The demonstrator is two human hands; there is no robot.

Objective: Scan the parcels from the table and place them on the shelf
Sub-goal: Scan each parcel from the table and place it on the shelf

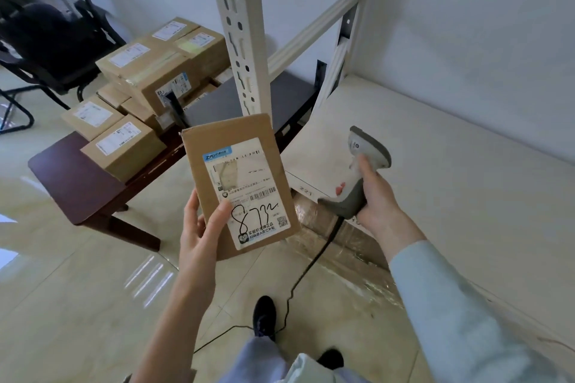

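A flat brown cardboard parcel with a white shipping label and a handwritten number is held up in the middle of the view. My left hand grips its lower left corner, thumb lying on the label. To its right, my right hand grips the handle of a grey corded barcode scanner, whose head sits level with the parcel, a short gap away. Several more brown parcels are stacked on the dark wooden table at the left. The pale shelf board lies at the right, under the scanner.
A white perforated shelf upright rises just behind the parcel. A black office chair stands at the far left. The scanner's black cable trails across the tiled floor past my shoes. A wrapped bundle lies under the shelf.
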